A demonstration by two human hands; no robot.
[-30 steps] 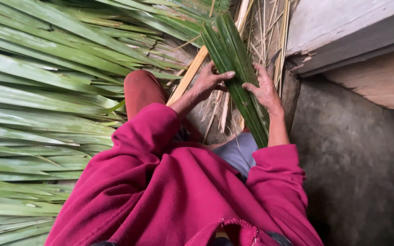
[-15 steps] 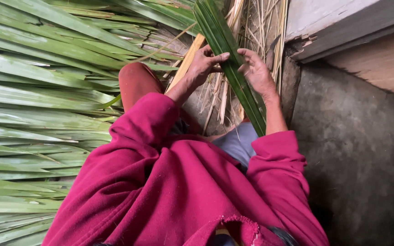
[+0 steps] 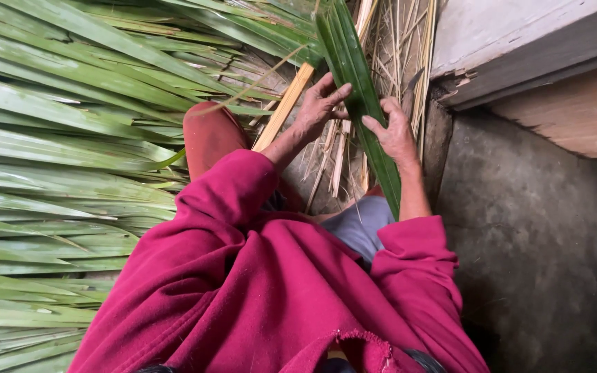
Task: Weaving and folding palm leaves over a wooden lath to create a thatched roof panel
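Hands meet on a green leaf (image 3: 361, 83): left hand (image 3: 319, 109) pinches one edge, right hand (image 3: 395, 135) clasps the other, above dry stalks (image 3: 336, 166).

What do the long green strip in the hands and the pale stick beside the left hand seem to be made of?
The strip looks like fresh palm leaf: dark green, glossy, with lengthwise ribs and folds. The stick looks like split wood or a dry leaf stalk, which one is unclear: tan, matt, straight-edged.
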